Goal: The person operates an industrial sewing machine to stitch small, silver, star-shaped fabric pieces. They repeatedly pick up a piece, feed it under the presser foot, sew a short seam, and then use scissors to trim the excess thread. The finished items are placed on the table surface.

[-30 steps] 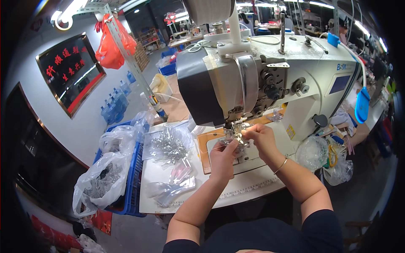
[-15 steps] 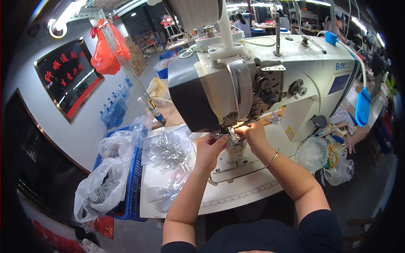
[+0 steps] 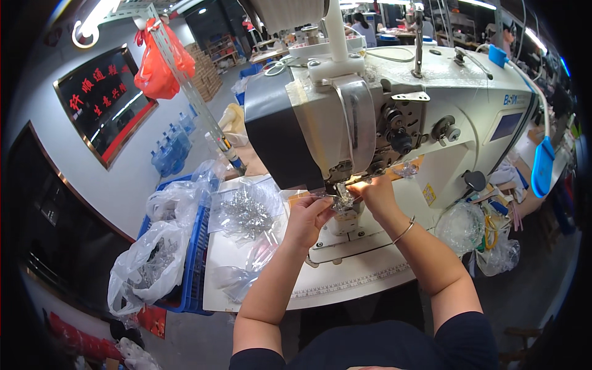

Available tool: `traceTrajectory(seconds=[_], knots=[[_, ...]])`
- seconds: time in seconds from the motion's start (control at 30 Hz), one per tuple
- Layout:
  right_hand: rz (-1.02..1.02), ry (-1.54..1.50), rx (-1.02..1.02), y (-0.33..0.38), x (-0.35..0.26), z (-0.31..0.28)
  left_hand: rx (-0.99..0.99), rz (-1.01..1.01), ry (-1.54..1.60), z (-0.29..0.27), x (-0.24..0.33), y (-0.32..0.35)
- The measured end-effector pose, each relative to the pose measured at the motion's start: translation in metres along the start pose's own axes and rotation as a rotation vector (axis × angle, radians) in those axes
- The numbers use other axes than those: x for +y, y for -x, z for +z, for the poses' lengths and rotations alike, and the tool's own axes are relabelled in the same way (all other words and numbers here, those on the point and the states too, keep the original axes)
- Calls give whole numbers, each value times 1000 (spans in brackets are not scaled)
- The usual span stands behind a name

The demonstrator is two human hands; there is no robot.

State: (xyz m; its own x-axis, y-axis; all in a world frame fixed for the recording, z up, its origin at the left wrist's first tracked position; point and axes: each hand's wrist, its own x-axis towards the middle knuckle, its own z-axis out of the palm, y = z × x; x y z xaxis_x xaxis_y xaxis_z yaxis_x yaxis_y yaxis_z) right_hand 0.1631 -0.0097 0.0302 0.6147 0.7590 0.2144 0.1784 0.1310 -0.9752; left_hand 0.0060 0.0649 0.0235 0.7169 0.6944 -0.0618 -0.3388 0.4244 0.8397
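Both my hands are at the needle area of a white post-bed sewing machine point(image 3: 453, 80). Between them, under the lit needle, is a small shiny silvery piece point(image 3: 343, 198); its exact kind is too small to tell. My left hand point(image 3: 308, 216) pinches the piece's left side between thumb and fingers. Close in on the other side, my right hand point(image 3: 375, 194) has its fingers bent at the piece, with the fingertips partly hidden by the machine head. On the table to the left, a heap of silvery shiny pieces point(image 3: 245, 213) lies on clear plastic.
A blue crate point(image 3: 196, 271) holding white plastic bags point(image 3: 163, 259) stands left of the table. Clear plastic bags point(image 3: 461, 225) and coloured bits hang at the right. A ruler strip point(image 3: 351, 280) runs along the table's front edge. Behind stands a metal post point(image 3: 191, 102) with a red bag.
The view has shifted slightly. My left thumb and fingers have moved a little at the silvery piece; my right hand stays beside the needle.
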Motion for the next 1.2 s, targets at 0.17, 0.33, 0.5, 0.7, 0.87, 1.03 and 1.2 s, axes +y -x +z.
traceTrajectory(seconds=[0.17, 0.33, 0.5, 0.7, 0.87, 1.03, 1.2], knots=[[-6, -18, -18, -4, 3, -1, 6, 1, -21, 2, 4, 4], [-58, -95, 22, 0, 1, 4, -1, 10, -42, -2, 3, 2], [56, 21, 15, 1, 2, 1, -16, -21, -134, -3, 11, -1], [44, 15, 39, 1, 0, 3, 34, 19, -96, -3, 6, -1], [18, -74, 50, 1, 1, 4, 41, 32, -100, -1, 7, -1], [14, 1, 50, 2, -3, 4, 23, 21, -110, -1, 5, -1], [2, 145, 37, 0, -5, 2, 7, 45, -128, 0, 4, 3]])
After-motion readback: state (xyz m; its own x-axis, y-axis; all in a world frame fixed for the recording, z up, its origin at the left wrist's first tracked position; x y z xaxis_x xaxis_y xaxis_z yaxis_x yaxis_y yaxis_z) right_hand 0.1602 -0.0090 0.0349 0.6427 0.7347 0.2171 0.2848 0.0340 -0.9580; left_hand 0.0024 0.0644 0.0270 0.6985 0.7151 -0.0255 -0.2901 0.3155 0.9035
